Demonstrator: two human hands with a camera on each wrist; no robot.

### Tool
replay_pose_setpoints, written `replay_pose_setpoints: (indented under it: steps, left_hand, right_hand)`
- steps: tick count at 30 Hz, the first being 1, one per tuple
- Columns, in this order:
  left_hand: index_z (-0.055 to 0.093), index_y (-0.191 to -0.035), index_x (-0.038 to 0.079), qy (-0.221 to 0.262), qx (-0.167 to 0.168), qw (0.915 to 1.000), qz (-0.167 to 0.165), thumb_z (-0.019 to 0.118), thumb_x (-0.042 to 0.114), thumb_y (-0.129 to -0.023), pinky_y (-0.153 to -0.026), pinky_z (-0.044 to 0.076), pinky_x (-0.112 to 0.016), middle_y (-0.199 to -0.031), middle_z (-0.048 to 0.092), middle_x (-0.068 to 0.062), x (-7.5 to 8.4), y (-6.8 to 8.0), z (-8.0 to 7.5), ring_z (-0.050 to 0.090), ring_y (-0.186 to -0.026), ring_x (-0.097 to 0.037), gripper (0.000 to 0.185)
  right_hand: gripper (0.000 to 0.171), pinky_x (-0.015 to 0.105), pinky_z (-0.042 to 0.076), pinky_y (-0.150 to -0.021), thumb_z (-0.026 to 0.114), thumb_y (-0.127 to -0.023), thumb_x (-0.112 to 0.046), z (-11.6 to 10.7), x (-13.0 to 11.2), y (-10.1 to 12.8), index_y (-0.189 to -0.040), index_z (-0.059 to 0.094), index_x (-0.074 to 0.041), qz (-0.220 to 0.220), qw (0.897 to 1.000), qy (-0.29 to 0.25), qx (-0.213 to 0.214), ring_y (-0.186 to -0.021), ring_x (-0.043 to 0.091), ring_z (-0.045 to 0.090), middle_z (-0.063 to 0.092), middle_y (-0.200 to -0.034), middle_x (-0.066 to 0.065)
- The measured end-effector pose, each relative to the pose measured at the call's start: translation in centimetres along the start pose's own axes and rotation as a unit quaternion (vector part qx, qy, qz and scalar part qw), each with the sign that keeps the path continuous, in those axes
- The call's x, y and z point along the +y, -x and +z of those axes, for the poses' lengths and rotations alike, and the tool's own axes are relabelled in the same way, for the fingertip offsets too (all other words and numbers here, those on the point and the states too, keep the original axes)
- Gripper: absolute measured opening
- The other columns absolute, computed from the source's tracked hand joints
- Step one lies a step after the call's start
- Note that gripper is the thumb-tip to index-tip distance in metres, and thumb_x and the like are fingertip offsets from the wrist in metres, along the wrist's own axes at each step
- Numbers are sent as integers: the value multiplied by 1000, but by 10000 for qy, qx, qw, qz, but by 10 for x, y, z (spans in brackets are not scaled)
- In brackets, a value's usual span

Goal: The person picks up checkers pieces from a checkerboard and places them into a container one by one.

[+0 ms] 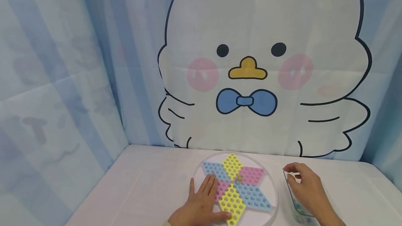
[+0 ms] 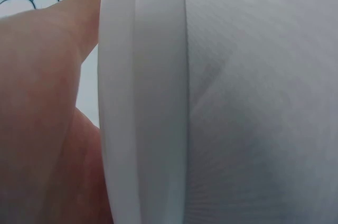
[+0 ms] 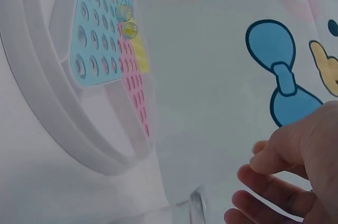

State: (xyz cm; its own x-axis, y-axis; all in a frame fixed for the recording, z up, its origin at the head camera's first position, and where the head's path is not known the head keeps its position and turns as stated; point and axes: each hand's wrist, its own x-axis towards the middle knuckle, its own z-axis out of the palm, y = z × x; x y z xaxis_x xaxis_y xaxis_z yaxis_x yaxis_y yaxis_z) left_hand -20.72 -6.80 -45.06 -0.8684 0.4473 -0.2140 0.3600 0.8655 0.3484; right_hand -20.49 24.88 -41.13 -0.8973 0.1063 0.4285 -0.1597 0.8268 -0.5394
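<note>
A round white Chinese checkers board (image 1: pixel 272 198) with a star of yellow, pink and blue holed sections lies on the table. Two clear glass marbles sit near its centre; one marble (image 3: pixel 130 30) has a yellow-green core, the other marble (image 3: pixel 124 12) looks paler. My left hand (image 1: pixel 201 201) rests on the board's left side, fingers straight and thumb spread over the yellow section nearest me. Over a clear box (image 1: pixel 293 198) right of the board is my right hand (image 1: pixel 306 184), fingers loosely bent, with a gap between thumb and forefinger. I see nothing held there.
Several bluish marbles (image 1: pixel 298 206) show through the clear box, partly hidden by the right forearm. The white table (image 1: pixel 141 184) ends at a curtain (image 1: pixel 245 128) with a cartoon bird behind the board. Another curtain (image 1: pixel 56 114) hangs along the left.
</note>
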Motion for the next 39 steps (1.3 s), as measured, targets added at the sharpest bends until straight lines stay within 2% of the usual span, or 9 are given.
replay_pose_setpoints:
  steps: [3,6,9,15,18,25,32,39]
  left_hand:
    - [15,-160,14,-1,8,10000,-3,44,86,-80,-116,-3,-69,-169,7,-4,0,-1,1,6,-156,-21,111]
    - [15,-160,14,-25,-14,10000,-17,43,87,-79,-116,-3,-69,-169,7,-4,0,-1,1,6,-156,-21,113]
    - [14,-160,14,-31,-66,10000,-40,43,87,-79,-116,-3,-70,-169,6,-3,0,-1,1,6,-156,-22,113]
    - [15,-160,14,-72,-33,10000,27,43,85,-80,-116,-2,-70,-169,7,-4,0,-2,0,6,-156,-22,111]
    - [14,-160,15,-44,-67,10000,-23,43,86,-80,-116,-2,-70,-169,6,-2,1,-3,1,6,-156,-21,111]
    - [16,-160,15,-86,-86,9998,-144,44,87,-79,-116,-1,-69,-169,8,-2,-2,-4,2,7,-156,-21,112]
    - [17,-160,14,-94,-117,9997,-167,44,86,-79,-116,0,-70,-169,8,-3,-3,-3,-1,8,-156,-21,111]
    - [17,-160,16,-66,-123,9997,-180,45,86,-79,-117,1,-69,-169,8,-2,0,-4,-1,7,-156,-20,110]
  right_hand:
    - [16,24,54,-74,63,-86,1,3,-5,0,-99,69,-6,-180,9997,-66,133,-92,26,64,70,-99,7]
    - [16,29,56,-75,64,-85,3,8,-12,-1,-98,69,-6,-343,9990,-199,186,-90,26,65,70,-98,6]
    - [17,34,57,-77,64,-85,5,14,-20,-2,-99,68,-5,-393,9983,-428,34,-90,26,65,70,-99,7]
    - [21,28,57,-77,62,-84,7,29,-35,-2,-97,68,-8,-453,9959,-744,-245,-93,22,66,69,-99,3]
    - [19,27,56,-78,61,-85,5,35,-40,-3,-99,67,-8,-363,9958,-721,-439,-95,20,65,69,-100,3]
    - [17,36,55,-87,60,-89,-1,51,-51,-7,-105,66,-7,124,9912,-793,-1055,-101,20,64,68,-106,6]
    - [16,32,54,-84,62,-89,-2,67,-61,-10,-103,66,-8,199,9875,-1063,-1147,-99,17,65,69,-102,5]
    - [14,35,54,-86,64,-90,-4,78,-67,-11,-103,67,-10,360,9836,-1103,-1378,-99,16,64,68,-101,2]
